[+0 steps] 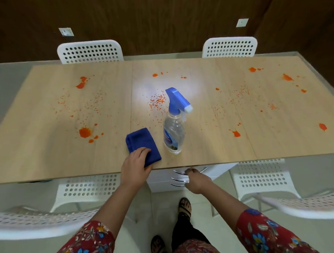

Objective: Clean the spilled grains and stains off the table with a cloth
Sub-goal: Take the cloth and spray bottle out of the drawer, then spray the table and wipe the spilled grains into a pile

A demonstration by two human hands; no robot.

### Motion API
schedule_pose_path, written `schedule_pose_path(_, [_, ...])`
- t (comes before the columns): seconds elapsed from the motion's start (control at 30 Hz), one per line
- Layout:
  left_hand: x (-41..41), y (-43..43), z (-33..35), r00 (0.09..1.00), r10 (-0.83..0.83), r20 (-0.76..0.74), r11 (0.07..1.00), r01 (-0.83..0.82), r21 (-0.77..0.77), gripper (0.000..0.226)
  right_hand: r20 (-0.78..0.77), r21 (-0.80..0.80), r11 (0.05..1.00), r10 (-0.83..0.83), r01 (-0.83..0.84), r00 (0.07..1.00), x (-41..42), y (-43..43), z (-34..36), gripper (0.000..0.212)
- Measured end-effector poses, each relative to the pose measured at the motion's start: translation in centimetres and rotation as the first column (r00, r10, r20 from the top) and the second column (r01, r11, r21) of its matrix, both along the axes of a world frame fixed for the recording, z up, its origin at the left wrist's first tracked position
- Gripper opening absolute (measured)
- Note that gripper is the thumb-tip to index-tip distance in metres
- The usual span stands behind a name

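Cloth [141, 142] (soft, light, I judge) gripped at its near edge by left hand [136, 164]; right hand [195, 180] fingers I cannot tell.

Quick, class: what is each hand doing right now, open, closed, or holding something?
Left hand: grips the blue cloth at the near edge of the table.
Right hand: open, fingers loosely curled, holding nothing.

A folded blue cloth [142, 145] lies flat at the bench's [47, 152] 6 o'clock edge. Orange stains [84, 132] and tiny orange grains [158, 101] lie scattered from 9 to 3 o'clock.
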State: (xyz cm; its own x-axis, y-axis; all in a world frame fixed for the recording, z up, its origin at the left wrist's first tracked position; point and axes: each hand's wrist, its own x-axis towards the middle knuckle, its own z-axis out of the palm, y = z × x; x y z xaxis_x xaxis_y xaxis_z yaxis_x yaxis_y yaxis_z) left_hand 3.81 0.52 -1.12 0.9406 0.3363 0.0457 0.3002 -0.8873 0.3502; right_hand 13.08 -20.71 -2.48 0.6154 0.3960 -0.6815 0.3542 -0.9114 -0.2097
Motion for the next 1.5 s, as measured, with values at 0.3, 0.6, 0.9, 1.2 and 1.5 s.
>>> schedule_pose_path(0.3, [2.5,-0.8,3.6,0.991,0.120,0.055,0.814,-0.066,-0.577,0.071,-0.015,0.585,0.706,-0.484,0.400,0.875,3.3,1.6,5.6,0.009])
schedule_pose_path(0.6, [10.6,0.9,7.6,0.981,-0.192,-0.018,0.586,0.100,-0.804,0.071,-0.138,0.543,0.747,-0.372,0.384,0.918,7.6,0.8,4.3,0.008])
schedule_pose_path(0.9, [5.5,1.5,7.9,0.859,0.473,0.194,0.475,-0.063,-0.878,0.050,0.100,0.622,0.778,-0.194,0.091,0.976,10.0,8.1,7.4,0.013])
schedule_pose_path(1.2, [-2.1,15.2,9.3,0.126,0.970,0.209,0.244,-0.558,-0.793,0.040,0.250,0.258,0.897,0.296,-0.358,0.922,6.4,19.8,7.8,0.044])
schedule_pose_path(1.5, [-6.7,26.5,8.4,-0.160,0.975,0.157,0.013,-0.656,-0.754,0.033,0.327,-0.188,0.832,0.554,-0.522,0.766,5.2,22.6,7.1,0.054])
